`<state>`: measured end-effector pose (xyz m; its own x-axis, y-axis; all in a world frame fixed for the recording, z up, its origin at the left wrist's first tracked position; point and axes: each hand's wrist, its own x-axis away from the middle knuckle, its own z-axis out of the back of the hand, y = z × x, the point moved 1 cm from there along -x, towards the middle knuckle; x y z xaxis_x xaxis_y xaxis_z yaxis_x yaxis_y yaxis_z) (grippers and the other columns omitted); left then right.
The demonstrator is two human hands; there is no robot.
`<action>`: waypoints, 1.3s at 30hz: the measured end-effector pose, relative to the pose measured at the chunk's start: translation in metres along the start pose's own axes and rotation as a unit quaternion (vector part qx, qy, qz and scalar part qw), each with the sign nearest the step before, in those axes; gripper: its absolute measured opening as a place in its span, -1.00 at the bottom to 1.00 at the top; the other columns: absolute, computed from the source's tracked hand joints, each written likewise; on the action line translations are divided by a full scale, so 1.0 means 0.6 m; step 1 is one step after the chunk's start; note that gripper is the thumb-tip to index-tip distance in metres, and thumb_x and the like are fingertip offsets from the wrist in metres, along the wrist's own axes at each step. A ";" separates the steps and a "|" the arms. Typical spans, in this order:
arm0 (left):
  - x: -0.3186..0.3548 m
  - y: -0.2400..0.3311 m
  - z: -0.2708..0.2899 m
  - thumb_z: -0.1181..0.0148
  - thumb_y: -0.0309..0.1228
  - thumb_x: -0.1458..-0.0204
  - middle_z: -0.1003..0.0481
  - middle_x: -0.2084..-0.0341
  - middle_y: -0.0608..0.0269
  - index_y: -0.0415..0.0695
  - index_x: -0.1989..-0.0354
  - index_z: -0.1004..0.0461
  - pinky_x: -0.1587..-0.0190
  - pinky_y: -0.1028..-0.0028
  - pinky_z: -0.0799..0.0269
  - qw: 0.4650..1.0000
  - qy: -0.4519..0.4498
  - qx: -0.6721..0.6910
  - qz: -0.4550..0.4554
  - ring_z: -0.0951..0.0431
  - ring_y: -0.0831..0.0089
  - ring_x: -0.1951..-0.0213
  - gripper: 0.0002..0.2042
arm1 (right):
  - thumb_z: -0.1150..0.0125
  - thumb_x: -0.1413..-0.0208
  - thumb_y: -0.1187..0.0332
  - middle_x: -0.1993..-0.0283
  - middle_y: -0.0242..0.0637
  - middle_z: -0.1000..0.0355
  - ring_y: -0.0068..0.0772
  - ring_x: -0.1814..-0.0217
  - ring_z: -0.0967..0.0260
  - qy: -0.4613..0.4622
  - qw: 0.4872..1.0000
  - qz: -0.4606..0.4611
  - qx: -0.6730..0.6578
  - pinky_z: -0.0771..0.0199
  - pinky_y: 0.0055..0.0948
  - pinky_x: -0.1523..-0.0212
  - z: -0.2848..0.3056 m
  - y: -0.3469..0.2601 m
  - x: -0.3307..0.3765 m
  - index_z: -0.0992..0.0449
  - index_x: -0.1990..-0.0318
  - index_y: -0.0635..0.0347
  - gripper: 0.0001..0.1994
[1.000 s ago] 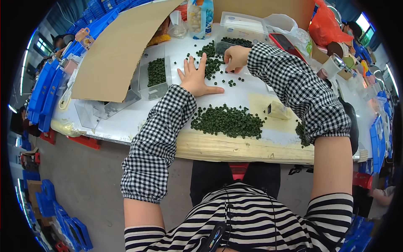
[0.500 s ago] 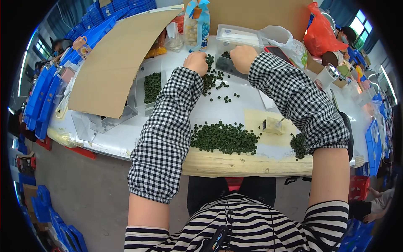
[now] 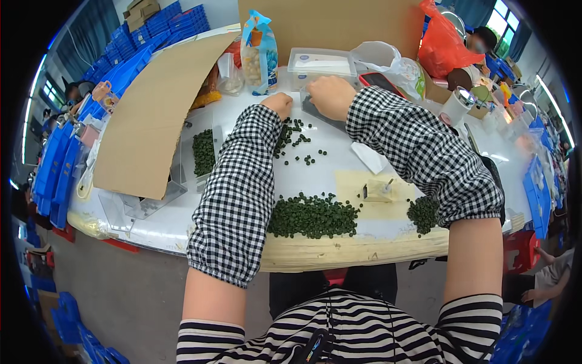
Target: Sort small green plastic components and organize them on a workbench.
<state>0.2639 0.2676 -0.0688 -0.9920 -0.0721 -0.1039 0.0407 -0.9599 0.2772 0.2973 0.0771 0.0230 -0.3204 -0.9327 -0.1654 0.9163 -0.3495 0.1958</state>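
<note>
Head view: both hands reach far across the white table [image 3: 424, 233]. Left hand [image 3: 280, 104], fingers curled, rests beside scattered green pellets [image 3: 297, 136]; right hand [image 3: 330, 96] presses flat on a dark tray [image 3: 315, 114], apparently steadying it; neither visibly grasps anything.

cardboard sheet [image 3: 154, 115] | orange bag [image 3: 444, 45] | snack packet [image 3: 259, 51] | blue crates [image 3: 54, 164]

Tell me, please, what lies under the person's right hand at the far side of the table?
The right hand rests on a dark flat tray; only its near edge shows. Small green pieces lie scattered beside it. Whatever is on the tray stays covered.
</note>
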 end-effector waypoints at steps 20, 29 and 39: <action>0.120 -0.045 -0.017 0.41 -0.01 -0.31 -0.14 -0.35 0.11 0.01 -0.31 -0.24 -0.38 -0.15 0.24 0.955 0.105 -0.038 0.275 -0.03 0.00 -0.39 -0.47 | -0.20 -0.06 0.36 -0.06 0.00 -0.41 -0.06 -0.08 -0.41 -0.154 0.986 0.047 -0.050 -0.45 -0.20 -0.07 -0.131 -0.053 -0.143 -0.54 0.01 0.22 -0.68; 0.130 -0.045 -0.018 0.37 -0.03 -0.34 -0.36 -0.18 -0.06 -0.12 -0.17 -0.38 -0.41 0.23 0.13 0.975 0.033 0.195 0.103 -0.12 -0.01 -0.35 -0.48 | -0.01 -0.05 0.55 -0.09 0.02 -0.32 0.02 -0.16 -0.31 -0.208 0.973 0.066 -0.070 -0.37 -0.18 -0.14 -0.102 -0.082 -0.090 -0.44 -0.15 0.18 -0.55; 0.241 0.059 0.050 -0.19 0.50 0.35 0.28 -0.41 -0.28 0.04 -0.47 0.28 -0.33 -0.30 0.36 0.975 -0.038 -0.067 0.211 0.37 -0.21 -0.43 0.28 | -0.41 0.21 -0.21 -0.28 0.21 -0.16 0.05 -0.33 -0.17 -0.331 0.937 0.091 -0.072 -0.24 -0.24 -0.28 -0.033 -0.009 0.012 0.07 -0.37 0.48 0.18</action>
<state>0.1181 0.2315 -0.0456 -0.8896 -0.4523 0.0644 0.4566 -0.8765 0.1522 0.2950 0.0742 0.0015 -0.1912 -0.8434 0.5020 0.9778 -0.2086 0.0220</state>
